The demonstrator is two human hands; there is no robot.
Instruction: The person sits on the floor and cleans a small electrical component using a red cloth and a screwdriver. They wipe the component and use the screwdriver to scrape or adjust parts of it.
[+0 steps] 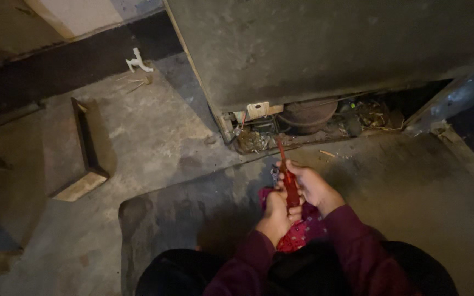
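Nearest, just below the red-handled screwdriver (290,183), a patterned red and pink cloth (301,230) lies partly hidden under both wrists. The left hand (276,211) is curled tight around the lower end of the handle, and the right hand (309,183) wraps the handle just above it, fingers pressed together. The hands cover much of the handle, and a small metal piece (274,173) beside it is too dim to make out. The screwdriver's long axis runs away from the person, its thin shaft pointing up toward the cluttered open base of the big grey metal cabinet (325,49), where a round dusty compressor (307,114) sits in shadow.
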